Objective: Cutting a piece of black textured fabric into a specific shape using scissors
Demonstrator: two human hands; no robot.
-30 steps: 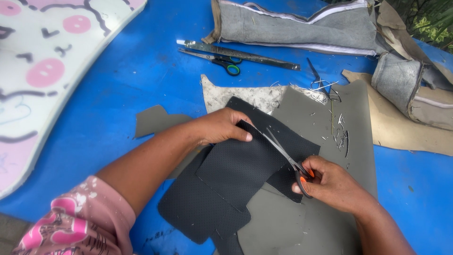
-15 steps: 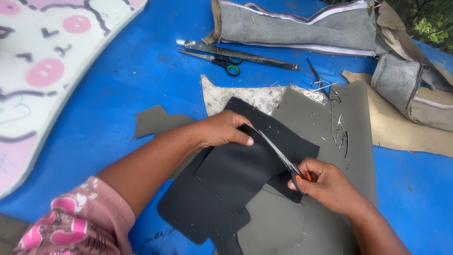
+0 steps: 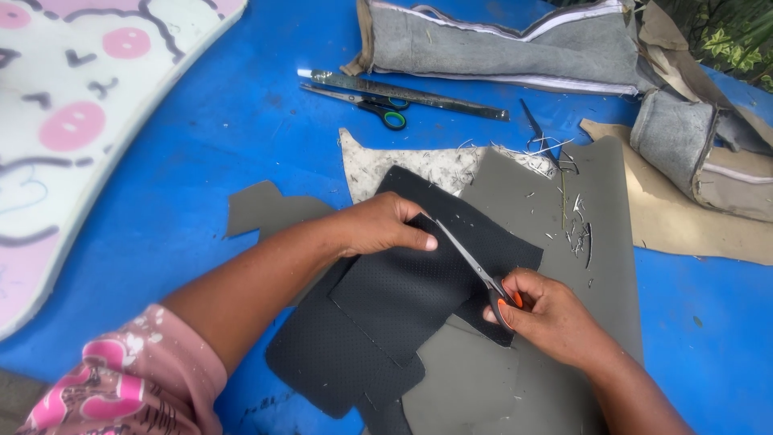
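— Two hands at work, both near the front edge of the blue tabletop (image 3: 201, 145). State of each?

— Left hand (image 3: 378, 225) lies palm down, fingers together, pressing the upper edge of a black perforated sheet (image 3: 403, 298). Right hand (image 3: 547, 314) is curled through the orange handles of a pair of scissors (image 3: 475, 266); the blades run up and left toward the left thumb, nearly together on the black sheet's edge.

— Position of the sheet?

— Front centre of the tabletop. It lies in overlapping black layers, partly on a large grey sheet (image 3: 564, 225) that runs off the front edge. Its top corner overlaps a pale fibrous piece (image 3: 378, 165).

— Edges?

— Cut edges of the black layers are straight, corners rounded at the lower left. Thin offcut slivers (image 3: 576, 229) lie scattered on the grey sheet, right of the blades.

— Surroundings?

— A small grey scrap (image 3: 262, 211) lies just left of the left forearm. Toward the back edge: a second pair of scissors with green-and-black handles (image 3: 366, 103), touching a long metal ruler (image 3: 411, 91). Behind them a grey upholstery cover with white piping (image 3: 499, 44); another folded cover (image 3: 700, 153) at the right edge, on a tan sheet (image 3: 684, 225).

— Open room?

— Bare blue surface between the left forearm and a white padded panel with pink spots (image 3: 72, 121) at the left edge, and at the front right corner.
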